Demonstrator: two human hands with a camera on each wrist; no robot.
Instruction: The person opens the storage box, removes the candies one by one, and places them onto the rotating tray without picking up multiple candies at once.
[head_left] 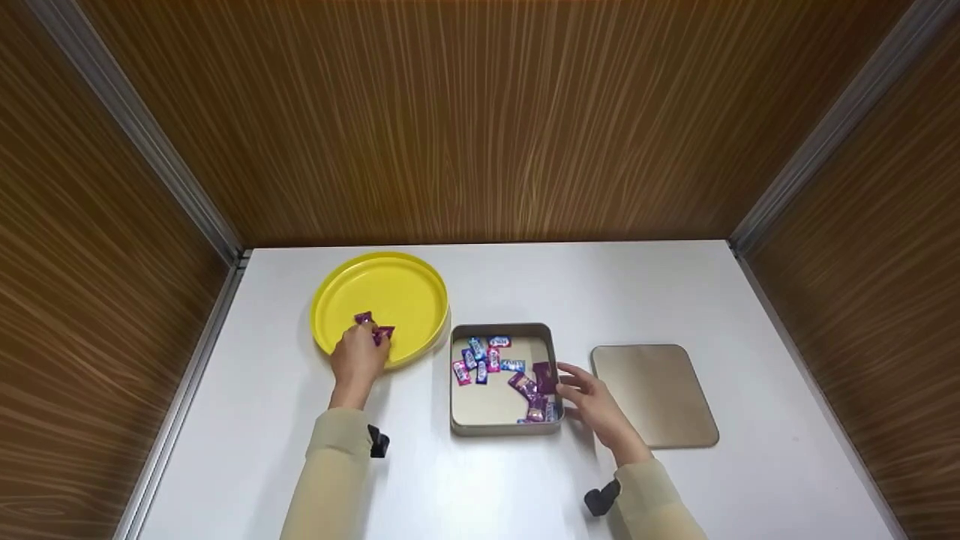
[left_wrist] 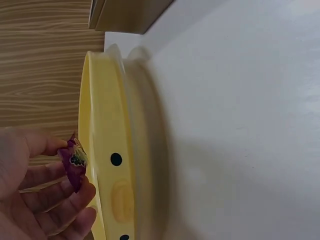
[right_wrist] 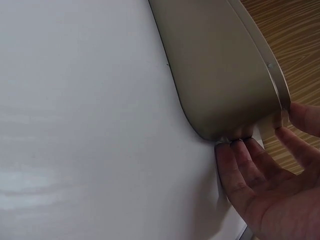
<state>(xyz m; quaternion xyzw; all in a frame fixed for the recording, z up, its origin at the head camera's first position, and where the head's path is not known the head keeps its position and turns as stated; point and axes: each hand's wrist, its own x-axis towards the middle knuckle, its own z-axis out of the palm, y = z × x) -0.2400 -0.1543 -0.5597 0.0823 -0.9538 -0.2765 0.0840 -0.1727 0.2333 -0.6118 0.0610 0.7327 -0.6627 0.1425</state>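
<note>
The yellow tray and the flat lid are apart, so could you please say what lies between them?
The open tin, holding wrapped sweets, lies between them, with the right hand at its side, in the head view.

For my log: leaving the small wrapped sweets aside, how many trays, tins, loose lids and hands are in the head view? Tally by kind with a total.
Round yellow tray: 1
Open tin: 1
Loose lid: 1
Hands, the left hand and the right hand: 2
Total: 5
</note>
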